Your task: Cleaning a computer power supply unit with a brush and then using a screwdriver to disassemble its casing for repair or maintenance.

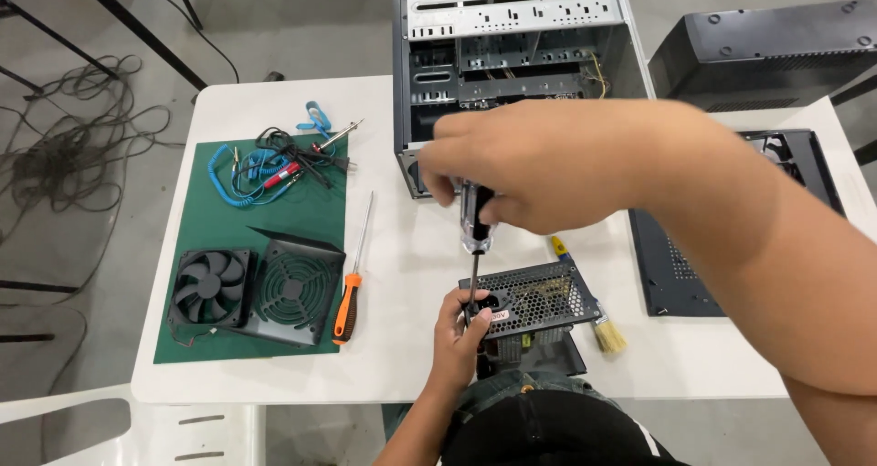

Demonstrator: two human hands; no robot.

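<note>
Two hands worked one tool. The right hand had its fingers curled tight round the clear-and-black handle of a screwdriver, whose long axis ran nearly upright, the shaft dropping straight below those fingers and its tip pointing down at the near-left corner of a power supply unit. The left hand sat lower, just under the right one, its fingers pinched narrowly about the shaft's lower end and pressing on that same corner; it was the nearer hand to the tip. The tip itself was hidden behind the left fingers, so whether it sat in a screw could not be told. The unit lay at the table's near edge, its mesh-faced long side stretching rightward away from the left fingers. Just beyond its far right corner lay a paintbrush. Well to the left of both hands lay an orange-handled screwdriver, beside a green mat bearing two fans.
</note>
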